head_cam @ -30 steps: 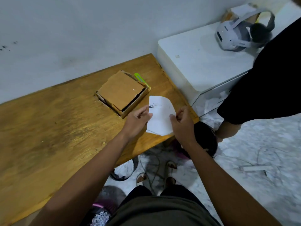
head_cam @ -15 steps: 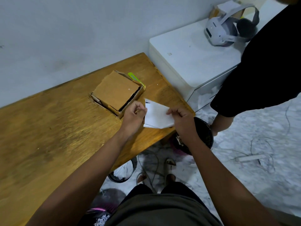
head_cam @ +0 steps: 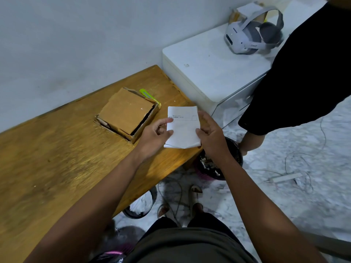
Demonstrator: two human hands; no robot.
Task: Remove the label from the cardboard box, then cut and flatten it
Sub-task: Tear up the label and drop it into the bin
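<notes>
A small brown cardboard box (head_cam: 126, 113) lies on the wooden table (head_cam: 57, 158), its top flap slightly raised. A white label (head_cam: 182, 128), folded with a line of print near its top, is held above the table's near-right corner. My left hand (head_cam: 154, 136) pinches its left edge. My right hand (head_cam: 210, 132) grips its right edge. A yellow-green utility knife (head_cam: 149, 96) lies just behind the box, partly hidden by it.
A white cabinet (head_cam: 209, 73) stands right of the table with a white headset (head_cam: 250, 37) on it. Another person in black (head_cam: 303, 73) stands at the right. A dark bin (head_cam: 214, 164) sits under my right wrist. A power strip and cables (head_cam: 288, 177) lie on the floor.
The label has been folded over and turned flat toward me, now held squarely between both hands. My hands have spread slightly apart. The box has not moved.
</notes>
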